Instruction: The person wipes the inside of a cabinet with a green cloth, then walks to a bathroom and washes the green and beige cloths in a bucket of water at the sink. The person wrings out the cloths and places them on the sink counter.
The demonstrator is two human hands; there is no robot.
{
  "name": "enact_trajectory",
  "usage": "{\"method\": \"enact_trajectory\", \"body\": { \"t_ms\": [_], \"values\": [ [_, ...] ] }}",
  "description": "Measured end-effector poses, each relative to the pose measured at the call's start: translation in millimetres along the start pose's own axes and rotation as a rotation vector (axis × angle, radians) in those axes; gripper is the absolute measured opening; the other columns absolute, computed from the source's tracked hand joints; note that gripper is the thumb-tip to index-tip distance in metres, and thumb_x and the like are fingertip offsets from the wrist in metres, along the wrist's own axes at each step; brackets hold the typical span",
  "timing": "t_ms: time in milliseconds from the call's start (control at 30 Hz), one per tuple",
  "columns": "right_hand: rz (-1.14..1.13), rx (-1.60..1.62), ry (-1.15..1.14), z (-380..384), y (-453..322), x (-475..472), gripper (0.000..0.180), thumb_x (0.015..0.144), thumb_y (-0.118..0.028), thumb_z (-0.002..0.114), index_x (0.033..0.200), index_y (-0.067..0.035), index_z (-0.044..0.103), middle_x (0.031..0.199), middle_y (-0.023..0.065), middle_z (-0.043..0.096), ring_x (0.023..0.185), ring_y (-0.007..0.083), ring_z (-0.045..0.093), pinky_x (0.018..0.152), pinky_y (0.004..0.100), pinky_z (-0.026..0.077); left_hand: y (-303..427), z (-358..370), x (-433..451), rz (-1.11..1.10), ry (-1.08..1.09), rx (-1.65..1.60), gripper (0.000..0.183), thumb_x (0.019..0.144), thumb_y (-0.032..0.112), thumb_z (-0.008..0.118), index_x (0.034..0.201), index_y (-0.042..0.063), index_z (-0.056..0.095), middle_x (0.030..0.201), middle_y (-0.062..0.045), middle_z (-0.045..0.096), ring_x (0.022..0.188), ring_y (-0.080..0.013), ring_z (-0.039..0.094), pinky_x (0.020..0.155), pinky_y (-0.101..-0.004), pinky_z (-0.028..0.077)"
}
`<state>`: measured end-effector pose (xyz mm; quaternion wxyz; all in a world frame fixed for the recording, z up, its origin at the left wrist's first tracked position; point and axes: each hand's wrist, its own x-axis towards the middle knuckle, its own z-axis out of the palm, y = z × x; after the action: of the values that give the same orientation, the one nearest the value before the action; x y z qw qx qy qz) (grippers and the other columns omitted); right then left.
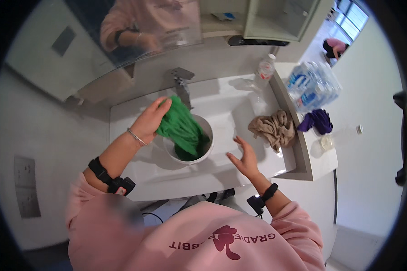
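Note:
My left hand (154, 118) grips the upper end of a wet-looking green cloth (181, 125), whose lower end hangs into a round white bucket (211, 135). The bucket stands in a white rectangular washbasin (224, 169), and dark liquid or wet cloth shows at its bottom. To the right of the bucket, my right hand (246, 157) hovers over the basin with its fingers spread and holds nothing. A crumpled beige cloth (274, 128) lies at the basin's right side. The metal faucet (183, 86) rises behind the bucket.
A clear plastic bottle (265, 69) stands at the basin's back right corner. On the right ledge are a shrink-wrapped pack of water bottles (313, 86), a purple cloth (316, 122) and a clear bottle (341, 137). A mirror cabinet (156, 30) hangs above. A person (335, 47) crouches far off.

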<state>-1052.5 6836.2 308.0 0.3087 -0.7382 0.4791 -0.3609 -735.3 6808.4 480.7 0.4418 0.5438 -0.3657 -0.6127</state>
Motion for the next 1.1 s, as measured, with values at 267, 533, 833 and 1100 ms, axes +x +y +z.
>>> {"method": "enact_trajectory", "body": {
  "t_ms": [267, 533, 833, 1100],
  "values": [
    [-0.004, 0.498, -0.380, 108.1, -67.0, 89.6, 0.071, 0.070, -0.028, 0.079, 0.128, -0.001, 0.046, 0.120, 0.0173, 0.057, 0.113, 0.0315, 0.053, 0.095, 0.0382, 0.041, 123.3, 27.6, -72.8, 0.348, -0.073, -0.087, 0.029, 0.097, 0.029, 0.050, 0.117, 0.008, 0.051, 0.097, 0.001, 0.059, 0.087, -0.0073, 0.059, 0.075, -0.0240, 0.050],
    [0.364, 0.153, -0.335, 115.8, -19.3, 110.2, 0.047, 0.076, -0.012, 0.062, 0.120, -0.008, 0.047, 0.097, 0.0223, 0.064, 0.093, 0.0377, 0.062, 0.081, 0.0411, 0.049, -6.9, -17.3, -16.7, 0.268, -0.091, 0.406, 0.030, 0.098, 0.029, 0.047, 0.118, 0.007, 0.051, 0.092, 0.000, 0.059, 0.084, -0.0066, 0.056, 0.075, -0.0232, 0.048],
    [0.119, -0.148, -0.460, 139.7, 7.5, 116.5, 0.045, 0.071, -0.008, 0.064, 0.115, -0.005, 0.054, 0.107, 0.0211, 0.061, 0.104, 0.0382, 0.056, 0.089, 0.0421, 0.046, -198.3, -60.1, 25.6, 0.390, 0.044, 0.897, 0.032, 0.093, 0.022, 0.050, 0.121, 0.008, 0.055, 0.105, -0.013, 0.061, 0.085, -0.0205, 0.062, 0.077, -0.0307, 0.049],
    [0.493, 0.518, -0.325, 181.0, 27.8, 152.5, 0.042, 0.081, -0.003, 0.060, 0.121, -0.004, 0.050, 0.095, 0.0067, 0.058, 0.083, 0.0152, 0.058, 0.072, 0.0273, 0.049, -194.5, -74.0, -23.3, 0.022, 0.011, 0.527, 0.032, 0.093, 0.021, 0.054, 0.121, 0.005, 0.056, 0.110, -0.010, 0.061, 0.084, -0.0159, 0.061, 0.076, -0.0299, 0.049]
  ]
}}
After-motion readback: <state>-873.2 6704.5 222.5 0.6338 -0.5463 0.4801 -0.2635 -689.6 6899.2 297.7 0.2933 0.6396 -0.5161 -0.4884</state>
